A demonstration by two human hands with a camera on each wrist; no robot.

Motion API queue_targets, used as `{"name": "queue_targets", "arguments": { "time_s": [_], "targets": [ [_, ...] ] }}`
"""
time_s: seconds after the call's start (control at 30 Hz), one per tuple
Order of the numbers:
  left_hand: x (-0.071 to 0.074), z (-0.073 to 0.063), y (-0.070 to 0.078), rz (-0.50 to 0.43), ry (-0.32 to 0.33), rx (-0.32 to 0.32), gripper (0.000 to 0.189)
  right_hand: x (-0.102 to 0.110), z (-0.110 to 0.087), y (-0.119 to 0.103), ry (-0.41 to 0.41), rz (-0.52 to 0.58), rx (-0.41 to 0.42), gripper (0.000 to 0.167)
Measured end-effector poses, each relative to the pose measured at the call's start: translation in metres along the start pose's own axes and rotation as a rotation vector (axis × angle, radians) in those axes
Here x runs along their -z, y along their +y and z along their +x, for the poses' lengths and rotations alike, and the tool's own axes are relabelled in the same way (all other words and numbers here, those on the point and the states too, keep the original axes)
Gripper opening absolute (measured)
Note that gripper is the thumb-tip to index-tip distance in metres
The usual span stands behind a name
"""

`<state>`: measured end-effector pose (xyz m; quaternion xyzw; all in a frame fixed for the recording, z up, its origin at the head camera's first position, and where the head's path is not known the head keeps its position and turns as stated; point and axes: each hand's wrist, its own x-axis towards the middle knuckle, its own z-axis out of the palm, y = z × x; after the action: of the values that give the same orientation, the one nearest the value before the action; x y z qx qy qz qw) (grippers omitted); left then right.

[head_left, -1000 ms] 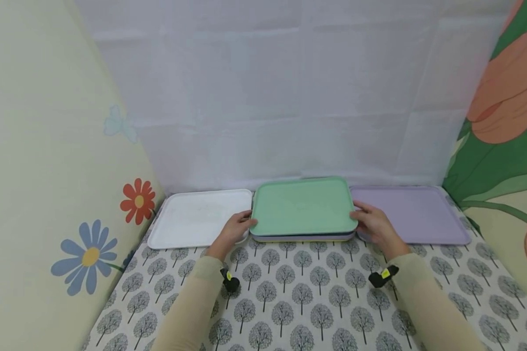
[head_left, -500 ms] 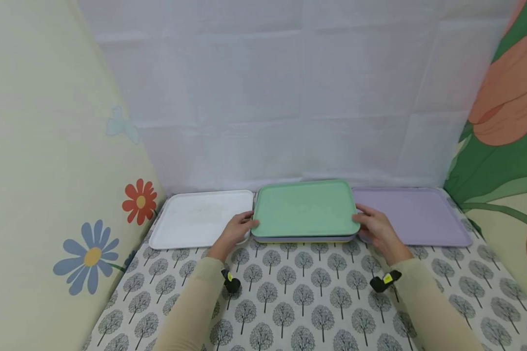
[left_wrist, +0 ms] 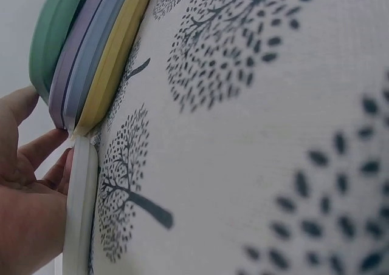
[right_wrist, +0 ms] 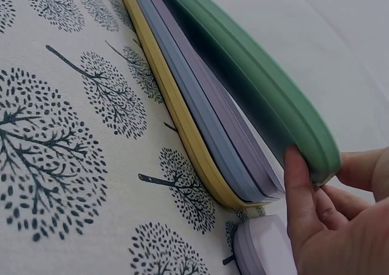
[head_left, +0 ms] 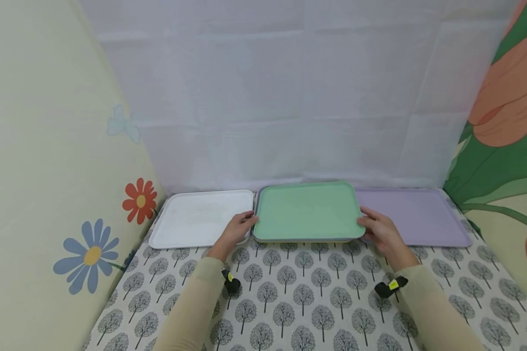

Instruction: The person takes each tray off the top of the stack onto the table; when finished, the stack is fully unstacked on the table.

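Observation:
A green tray point(head_left: 309, 212) lies over a stack of trays in the middle of the table. Beneath it, the right wrist view shows a purple tray point(right_wrist: 209, 93), a blue tray point(right_wrist: 200, 114) and a yellow tray point(right_wrist: 173, 108). My right hand point(head_left: 379, 234) pinches the green tray's right near corner, thumb on top and fingers underneath, holding that end raised off the stack. At the left end, my left hand point(head_left: 234, 233) has its thumb on the green tray's corner, with a fingertip right at the purple tray's corner below.
A white tray point(head_left: 202, 217) lies left of the stack, its edge beside my left fingers. Another purple tray point(head_left: 415, 217) lies to the right. A tree-print cloth point(head_left: 303, 297) covers the table, and a white sheet point(head_left: 290, 97) hangs behind.
The green tray has come down and shifted toward me and to the right, covering more of the stack's near edge. My right hand moved with it; my left hand barely moved.

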<state>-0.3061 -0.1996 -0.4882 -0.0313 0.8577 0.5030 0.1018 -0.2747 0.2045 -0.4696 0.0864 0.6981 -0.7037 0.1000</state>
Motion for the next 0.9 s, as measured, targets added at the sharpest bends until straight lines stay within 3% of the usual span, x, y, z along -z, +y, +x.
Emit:
{"name": "queue_targets", "arguments": {
  "time_s": [0.47, 0.9],
  "targets": [
    [0.0, 0.004, -0.004, 0.056, 0.006, -0.075, 0.056, 0.011, -0.014, 0.004, -0.011, 0.016, 0.011, 0.063],
    [-0.001, 0.005, -0.004, 0.071, 0.032, -0.064, 0.058, 0.021, -0.023, 0.004, -0.004, 0.066, -0.017, 0.065]
  ]
}}
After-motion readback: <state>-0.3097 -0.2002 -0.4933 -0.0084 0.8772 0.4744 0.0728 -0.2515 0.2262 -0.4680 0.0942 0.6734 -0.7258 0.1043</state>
